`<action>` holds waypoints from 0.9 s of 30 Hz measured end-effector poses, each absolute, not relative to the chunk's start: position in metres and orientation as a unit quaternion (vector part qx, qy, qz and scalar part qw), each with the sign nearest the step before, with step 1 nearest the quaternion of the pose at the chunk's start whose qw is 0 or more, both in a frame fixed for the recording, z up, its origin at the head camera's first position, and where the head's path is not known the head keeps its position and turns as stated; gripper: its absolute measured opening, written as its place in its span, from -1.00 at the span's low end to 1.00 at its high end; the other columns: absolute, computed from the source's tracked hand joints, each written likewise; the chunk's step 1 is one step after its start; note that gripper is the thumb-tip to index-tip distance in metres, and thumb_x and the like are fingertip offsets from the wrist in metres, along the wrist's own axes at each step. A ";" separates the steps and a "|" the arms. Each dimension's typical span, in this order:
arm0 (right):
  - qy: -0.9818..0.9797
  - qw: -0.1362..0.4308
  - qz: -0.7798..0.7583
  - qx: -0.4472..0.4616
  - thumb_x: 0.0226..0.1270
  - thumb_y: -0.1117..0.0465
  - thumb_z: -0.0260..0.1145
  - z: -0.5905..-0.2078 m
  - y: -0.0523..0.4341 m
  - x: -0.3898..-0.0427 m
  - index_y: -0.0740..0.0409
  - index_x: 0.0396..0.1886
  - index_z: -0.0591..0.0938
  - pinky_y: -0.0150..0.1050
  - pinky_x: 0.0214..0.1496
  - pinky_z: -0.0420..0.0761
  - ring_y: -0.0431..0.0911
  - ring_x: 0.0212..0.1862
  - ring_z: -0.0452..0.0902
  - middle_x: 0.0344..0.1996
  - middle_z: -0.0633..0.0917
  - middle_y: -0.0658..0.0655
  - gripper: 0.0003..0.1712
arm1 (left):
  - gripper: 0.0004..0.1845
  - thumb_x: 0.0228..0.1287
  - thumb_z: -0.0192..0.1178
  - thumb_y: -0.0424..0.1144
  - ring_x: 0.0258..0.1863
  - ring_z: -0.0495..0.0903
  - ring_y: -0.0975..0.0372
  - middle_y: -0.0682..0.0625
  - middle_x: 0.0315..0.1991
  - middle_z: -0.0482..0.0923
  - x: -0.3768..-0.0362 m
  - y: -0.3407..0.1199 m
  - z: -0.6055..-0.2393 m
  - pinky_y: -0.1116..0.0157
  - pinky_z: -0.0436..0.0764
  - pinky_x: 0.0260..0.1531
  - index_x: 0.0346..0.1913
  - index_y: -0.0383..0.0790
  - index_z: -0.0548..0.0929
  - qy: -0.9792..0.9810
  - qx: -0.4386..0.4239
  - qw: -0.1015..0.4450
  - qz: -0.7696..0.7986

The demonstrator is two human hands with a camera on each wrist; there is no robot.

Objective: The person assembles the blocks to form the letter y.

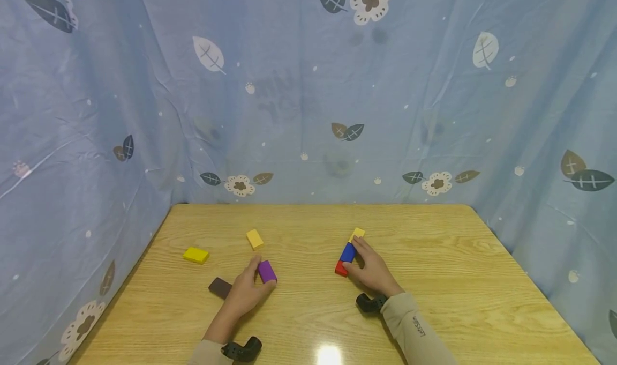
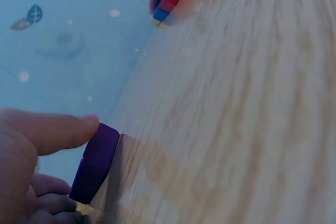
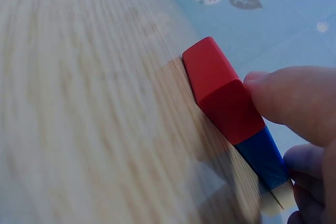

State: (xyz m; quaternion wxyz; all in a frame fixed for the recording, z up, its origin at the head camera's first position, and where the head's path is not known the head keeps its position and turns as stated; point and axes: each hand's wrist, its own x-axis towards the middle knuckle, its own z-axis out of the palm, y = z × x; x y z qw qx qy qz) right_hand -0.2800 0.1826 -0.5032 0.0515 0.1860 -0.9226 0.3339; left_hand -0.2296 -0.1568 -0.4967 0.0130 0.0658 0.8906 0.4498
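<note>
We see the left hand [image 1: 246,294] partly closed, pinching the purple block [image 1: 268,272] end to end above the table's [image 1: 434,279] left half; the block's long axis runs away from us, its far end leaning left. The right hand [image 1: 373,271], also partly closed, grips a row between thumb and fingers: red block [image 1: 341,269] nearest, blue block [image 1: 348,253] next, yellow block [image 1: 357,233] farthest. Their shared line slants away to the right. Beside the left hand, the half-hidden dark block [image 1: 219,287] points away and left. Beyond, we find the amber block [image 1: 255,239], leaning left, and the lemon block [image 1: 196,255], nearly crosswise.
</note>
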 end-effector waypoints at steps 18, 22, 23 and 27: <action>-0.924 0.054 0.329 0.187 0.29 -0.08 0.25 -0.504 0.181 -0.279 0.33 0.41 0.21 0.16 0.41 0.20 0.21 0.45 0.07 0.43 0.19 0.32 -0.13 | -0.17 0.20 0.29 -0.10 0.42 0.02 -0.20 -0.32 0.47 -0.08 -0.233 -0.158 -0.502 -0.11 0.15 0.36 0.41 -0.41 0.16 0.904 0.078 -0.012 0.419; -0.923 0.052 0.331 0.187 0.29 -0.08 0.25 -0.503 0.182 -0.279 0.33 0.41 0.21 0.17 0.42 0.19 0.21 0.45 0.05 0.43 0.18 0.32 -0.13 | -0.20 0.16 0.33 -0.11 0.38 0.10 -0.26 -0.38 0.42 0.07 -0.232 -0.156 -0.505 -0.19 0.19 0.31 0.38 -0.36 0.23 0.908 0.081 -0.030 0.410; -0.923 0.050 0.332 0.186 0.29 -0.08 0.25 -0.503 0.182 -0.279 0.32 0.41 0.21 0.16 0.42 0.18 0.21 0.45 0.05 0.43 0.18 0.32 -0.13 | -0.20 0.15 0.34 -0.11 0.37 0.12 -0.27 -0.38 0.41 0.09 -0.232 -0.156 -0.505 -0.20 0.21 0.30 0.38 -0.34 0.24 0.908 0.080 -0.032 0.411; -0.924 0.049 0.332 0.187 0.29 -0.08 0.25 -0.503 0.183 -0.280 0.32 0.42 0.20 0.16 0.42 0.18 0.21 0.45 0.04 0.43 0.18 0.32 -0.13 | -0.20 0.13 0.35 -0.12 0.35 0.18 -0.24 -0.37 0.39 0.15 -0.232 -0.155 -0.504 -0.18 0.26 0.29 0.38 -0.30 0.25 0.904 0.070 -0.032 0.420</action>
